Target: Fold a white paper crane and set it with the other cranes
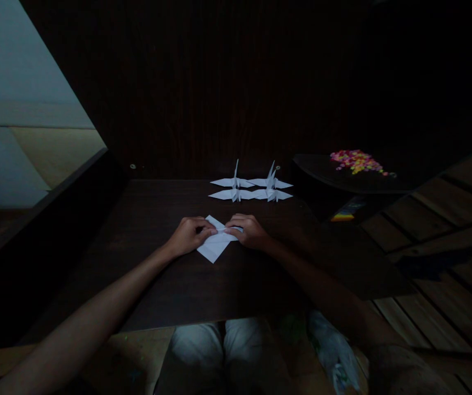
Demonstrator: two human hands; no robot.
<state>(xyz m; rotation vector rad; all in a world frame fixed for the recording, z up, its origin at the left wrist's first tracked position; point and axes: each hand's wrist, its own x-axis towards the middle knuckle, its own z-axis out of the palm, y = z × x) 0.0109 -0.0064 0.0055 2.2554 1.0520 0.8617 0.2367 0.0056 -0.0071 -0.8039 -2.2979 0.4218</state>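
Note:
A partly folded sheet of white paper (pixel 214 251) lies on the dark desk (pixel 170 296), one corner pointing toward me. My left hand (pixel 192 233) grips its left side, with the thumb pressed on the paper near a crease. On the opposite side my right hand (pixel 249 230) pinches a raised flap between thumb and fingers. Several white paper cranes (pixel 236 193) stand behind my hands in two touching rows, wings spread sideways. The undersides of both hands are hidden.
On a raised curved shelf (pixel 313 170) at the right sits a pile of small pink and yellow pieces (pixel 357 161). Below it is an object with a yellow edge (pixel 342 217). A dark side panel (pixel 55 219) borders the left. A plastic bag (pixel 334 351) lies beside my legs.

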